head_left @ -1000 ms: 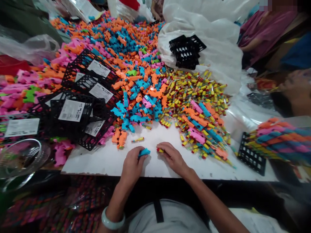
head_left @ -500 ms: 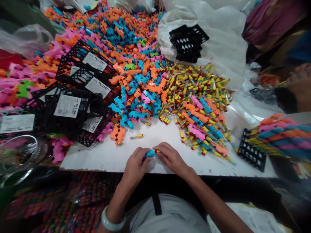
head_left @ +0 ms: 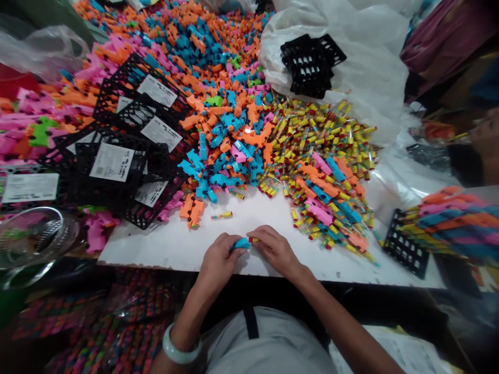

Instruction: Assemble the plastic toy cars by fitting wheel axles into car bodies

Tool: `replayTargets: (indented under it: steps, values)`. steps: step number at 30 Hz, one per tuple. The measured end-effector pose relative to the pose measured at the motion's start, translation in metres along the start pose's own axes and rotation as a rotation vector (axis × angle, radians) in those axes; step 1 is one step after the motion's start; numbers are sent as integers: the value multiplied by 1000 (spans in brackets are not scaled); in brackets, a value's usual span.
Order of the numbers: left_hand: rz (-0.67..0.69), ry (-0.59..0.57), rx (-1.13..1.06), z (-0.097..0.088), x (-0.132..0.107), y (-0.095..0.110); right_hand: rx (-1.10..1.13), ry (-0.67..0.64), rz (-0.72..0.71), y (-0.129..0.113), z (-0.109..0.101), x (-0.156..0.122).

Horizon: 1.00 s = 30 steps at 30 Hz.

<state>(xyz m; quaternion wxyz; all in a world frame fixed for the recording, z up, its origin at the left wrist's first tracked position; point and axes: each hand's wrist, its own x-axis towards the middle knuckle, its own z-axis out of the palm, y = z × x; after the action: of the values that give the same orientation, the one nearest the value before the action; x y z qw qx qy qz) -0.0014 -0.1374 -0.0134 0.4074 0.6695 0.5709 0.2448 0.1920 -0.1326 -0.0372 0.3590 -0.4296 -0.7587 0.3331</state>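
Near the table's front edge, my left hand [head_left: 221, 254] is closed around a small blue plastic toy car [head_left: 241, 243], its end poking out past the fingertips. Facing it, my right hand [head_left: 275, 250] pinches a small yellow tube with a red end [head_left: 253, 240]. The red end points at the toy and lies very close to it; whether they touch I cannot tell. Just beyond my hands lies a single yellow tube [head_left: 222, 215], and left of that some orange toy cars [head_left: 192, 210] lie side by side.
Loose toy cars [head_left: 230, 124] are heaped across the back. Yellow tubes [head_left: 331, 130] form a pile at right, with toys joined to tubes [head_left: 323, 192] in front. Black lattice racks with labels [head_left: 113, 162] lie left. A filled black rack [head_left: 406, 244] stands right, near another person's sleeve [head_left: 448, 41].
The whole view has shifted slightly, so the table's contents sit a little further right. Both hands keep their hold, with the blue toy and the yellow tube still end to end.
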Motion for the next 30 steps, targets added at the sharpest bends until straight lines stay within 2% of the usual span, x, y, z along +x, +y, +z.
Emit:
replayTargets:
  steps: [6,15,20,24,27,30]
  values:
    - [-47,-26,-17,2,-1,-1,-16,-17,-87,4,-1,0]
    - [-88,-23,-97,-2,0,1,48,-8,-28,7,0,0]
    - [-134,12,-164,1,0,0,25,-52,-86,4,-1,1]
    - [-288,26,-400,4,-3,2,-44,-96,-152,-1,-4,0]
    - [-413,-34,-563,6,-8,4,-164,-87,-210,-6,-2,-3]
    - [-461,-100,-581,9,-11,5,-266,-33,-277,-10,7,-10]
